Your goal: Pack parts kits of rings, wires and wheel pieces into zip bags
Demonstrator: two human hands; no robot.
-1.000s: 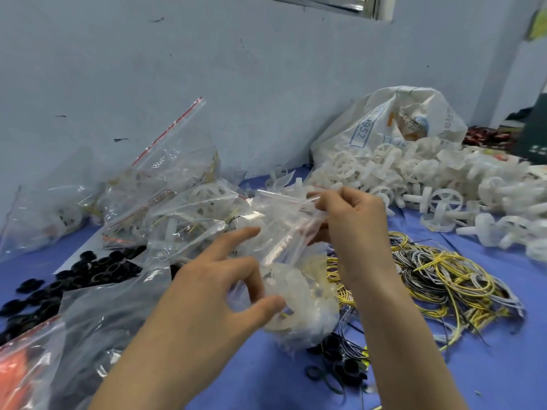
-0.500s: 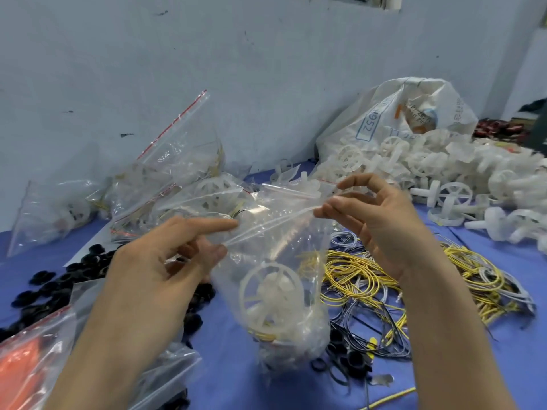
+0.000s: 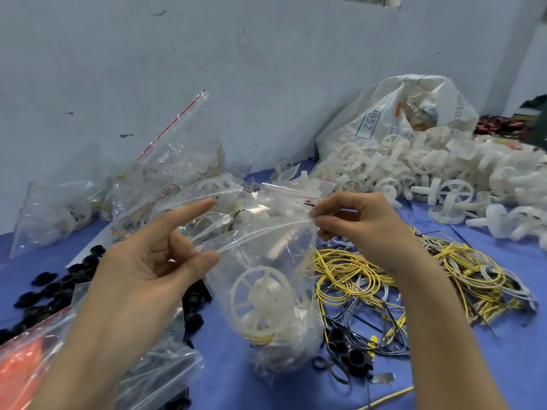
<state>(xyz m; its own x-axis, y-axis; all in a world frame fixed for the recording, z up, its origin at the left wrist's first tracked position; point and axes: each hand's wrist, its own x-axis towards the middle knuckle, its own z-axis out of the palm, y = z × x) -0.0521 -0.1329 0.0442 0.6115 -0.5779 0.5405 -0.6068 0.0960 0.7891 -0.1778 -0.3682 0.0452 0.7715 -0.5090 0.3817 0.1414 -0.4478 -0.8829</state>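
Zip bag (image 3: 266, 255): a second earlier it was bunched between my hands. At this moment it hung at full width between them, above the blue table (image 3: 473, 365), with its zip strip (image 3: 260, 236) drawn into a line from hand to hand.
Left hand (image 3: 148, 267): my thumb and middle finger pinched the strip's left end. My index finger had lifted off and pointed straight out.
Right hand (image 3: 358, 223): it pinched the right end between thumb and fingertips, much as before.
Wheel piece (image 3: 260, 294): it had dropped into the bag's lower half, spokes facing me, with yellow wires (image 3: 263, 340) beneath it.
Meaning: I judged the kit loaded and the sealing under way.
Hard to make out: I could not tell whether the strip was already pressed shut, being clear plastic on clear plastic. Nor could I tell whether any black rings (image 3: 59, 279) like those on the table lay in the bag's crumpled bottom.
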